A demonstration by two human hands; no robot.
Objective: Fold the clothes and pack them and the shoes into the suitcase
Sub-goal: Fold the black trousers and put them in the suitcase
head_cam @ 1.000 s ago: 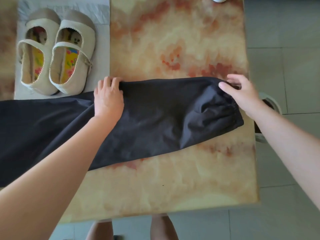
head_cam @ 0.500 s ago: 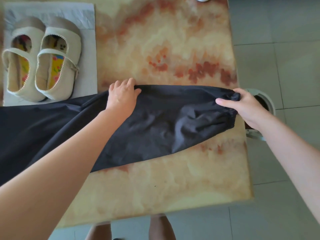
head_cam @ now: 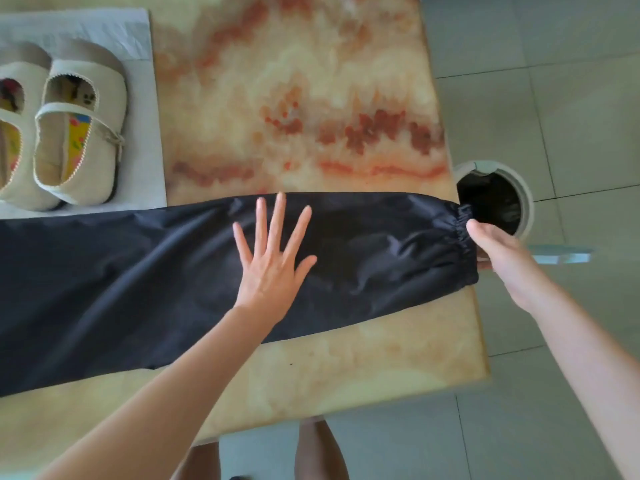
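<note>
Trousers (head_cam: 138,271), black, one leg laid flat across the table (head_cam: 294,98) from the left edge to the right edge, elastic cuff (head_cam: 464,244) at the right edge. Left hand (head_cam: 273,261) rests palm-down mid-leg, fingers straight and spread apart; right hand (head_cam: 502,261) is at the cuff, thumb touching it, other fingers mostly hidden, so can't tell if it's pinching. Shoes (head_cam: 76,140) sit as a pair on a grey mat (head_cam: 104,29), far left, just beyond the trousers

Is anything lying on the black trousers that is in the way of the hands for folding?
Nothing visible. The left hand lies flat on the black trousers, the right hand holds their cuff, and the shoes stand beyond them on the grey mat.
</note>
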